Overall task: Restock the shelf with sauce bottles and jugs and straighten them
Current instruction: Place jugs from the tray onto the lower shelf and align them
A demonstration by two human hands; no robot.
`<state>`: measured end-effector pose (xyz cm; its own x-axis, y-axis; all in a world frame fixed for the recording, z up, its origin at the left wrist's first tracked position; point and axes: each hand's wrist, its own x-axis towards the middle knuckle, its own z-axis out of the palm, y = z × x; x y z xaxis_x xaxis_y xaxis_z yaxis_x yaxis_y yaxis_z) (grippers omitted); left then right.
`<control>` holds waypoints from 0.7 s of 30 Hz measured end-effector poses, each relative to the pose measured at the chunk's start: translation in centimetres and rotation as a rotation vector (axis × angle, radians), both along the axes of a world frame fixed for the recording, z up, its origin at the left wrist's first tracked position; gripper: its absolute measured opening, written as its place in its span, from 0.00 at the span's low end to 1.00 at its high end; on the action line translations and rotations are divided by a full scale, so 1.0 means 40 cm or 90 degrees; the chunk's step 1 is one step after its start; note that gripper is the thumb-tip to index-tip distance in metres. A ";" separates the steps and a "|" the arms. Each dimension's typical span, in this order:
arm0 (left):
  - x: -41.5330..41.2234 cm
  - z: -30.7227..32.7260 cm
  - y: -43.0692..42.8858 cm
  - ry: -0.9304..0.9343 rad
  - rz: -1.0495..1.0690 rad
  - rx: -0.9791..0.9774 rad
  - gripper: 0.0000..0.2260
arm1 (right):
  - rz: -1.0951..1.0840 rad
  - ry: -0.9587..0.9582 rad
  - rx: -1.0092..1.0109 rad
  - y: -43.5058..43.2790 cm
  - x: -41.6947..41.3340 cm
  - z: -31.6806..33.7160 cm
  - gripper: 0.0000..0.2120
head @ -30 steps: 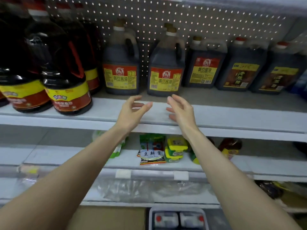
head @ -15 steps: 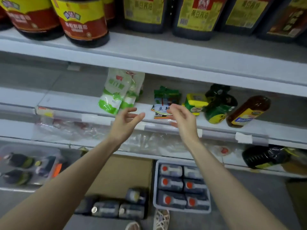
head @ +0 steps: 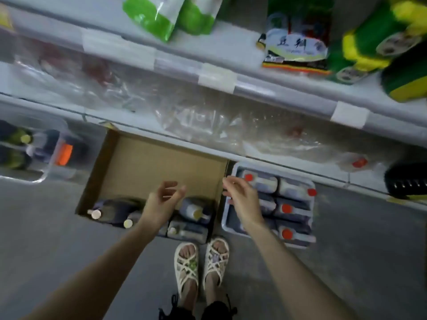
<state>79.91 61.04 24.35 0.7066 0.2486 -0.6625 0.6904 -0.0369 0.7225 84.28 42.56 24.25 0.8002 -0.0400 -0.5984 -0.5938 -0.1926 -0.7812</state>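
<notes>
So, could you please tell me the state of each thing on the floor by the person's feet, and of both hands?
Cardboard box: open on top, far part bare.
Bottles: capped, grouped at the box's near end; upright or lying unclear.
Grey tray: filled with jugs.
Red-capped jugs: lying on their sides, caps on.
Left hand: open, holding nothing, above the box.
Right hand: loosely curled, holding nothing, above the tray's left edge.

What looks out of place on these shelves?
Crumpled clear plastic wrap sprawls loose across the lower shelf; the green-and-yellow packs on the upper shelf lie heaped askew. No spill visible.
</notes>
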 end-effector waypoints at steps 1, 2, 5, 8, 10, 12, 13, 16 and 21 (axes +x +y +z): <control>-0.020 -0.049 -0.001 0.020 -0.009 0.005 0.14 | 0.008 0.017 -0.007 0.002 -0.019 -0.056 0.04; -0.040 -0.098 -0.001 0.041 -0.017 0.012 0.14 | 0.020 0.034 -0.020 0.003 -0.038 -0.111 0.06; -0.094 -0.243 -0.002 0.081 -0.018 0.034 0.14 | 0.057 0.097 -0.030 0.003 -0.092 -0.262 0.14; -0.127 -0.373 -0.004 0.112 -0.010 0.044 0.13 | 0.071 0.150 -0.022 -0.007 -0.140 -0.402 0.17; -0.141 -0.453 -0.008 0.130 -0.004 0.036 0.14 | 0.073 0.176 -0.011 -0.017 -0.165 -0.489 0.17; -0.148 -0.528 -0.014 0.134 -0.003 0.041 0.14 | 0.079 0.199 0.007 -0.026 -0.186 -0.572 0.20; -0.149 -0.560 -0.018 0.132 0.001 0.041 0.14 | 0.079 0.208 0.011 -0.028 -0.197 -0.608 0.23; -0.152 -0.644 -0.028 0.127 0.001 0.021 0.17 | 0.097 0.222 0.020 -0.019 -0.231 -0.686 0.39; -0.157 -0.730 -0.035 0.131 -0.017 -0.014 0.21 | 0.133 0.171 0.025 0.004 -0.258 -0.748 0.31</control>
<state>73.65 59.65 -4.85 0.5623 0.2154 -0.7984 0.8222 -0.0428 0.5676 73.94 42.70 -5.68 0.6027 0.1347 -0.7865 -0.7301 -0.3045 -0.6117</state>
